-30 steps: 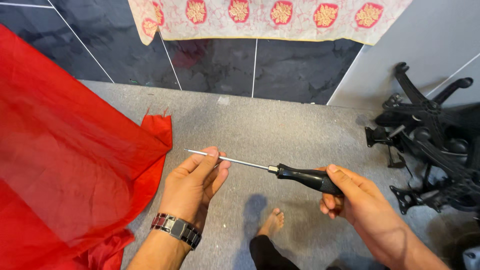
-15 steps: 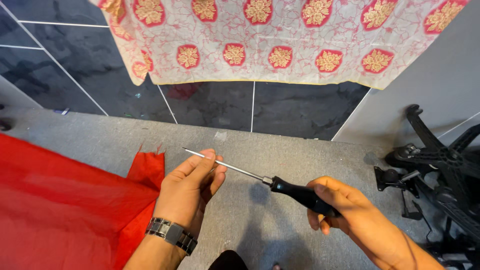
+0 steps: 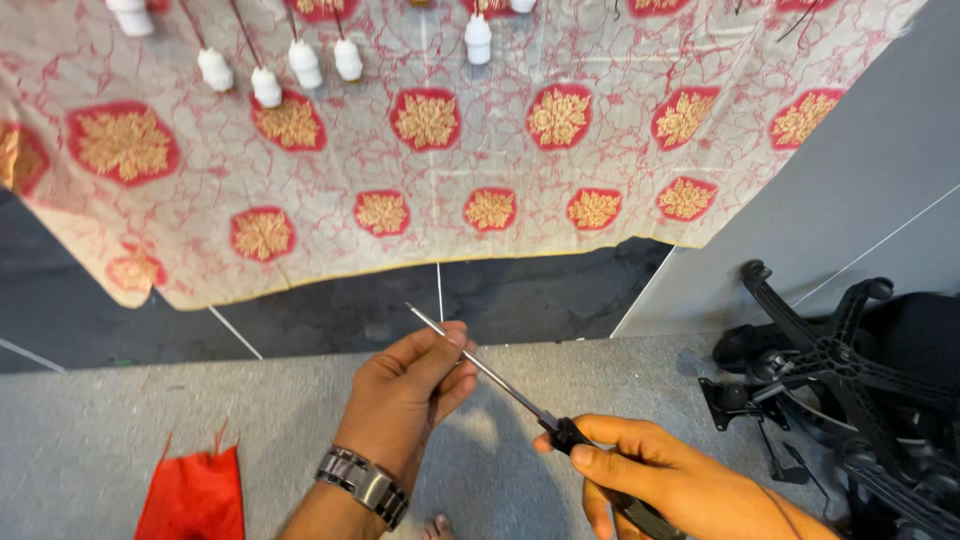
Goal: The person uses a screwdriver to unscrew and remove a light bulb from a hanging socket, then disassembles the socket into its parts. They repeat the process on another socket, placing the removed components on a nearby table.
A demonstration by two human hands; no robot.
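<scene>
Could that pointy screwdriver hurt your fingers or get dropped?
Maybe, in two ways:
1. The left hand pinches the bare metal shaft of the screwdriver near its tip. If the right hand on the black handle pushes forward, the tip might slide through and jab the fingers.
2. The screwdriver is held in the air over the grey floor, and a bare toe shows just below. A slip could drop it there.

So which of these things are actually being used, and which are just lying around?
In use:
- screwdriver, black handle in the right hand
- left hand, fingers on its metal shaft

Lying about:
- red cloth
- patterned cloth hanging behind
- upturned black chair base
- white bulbs
</scene>
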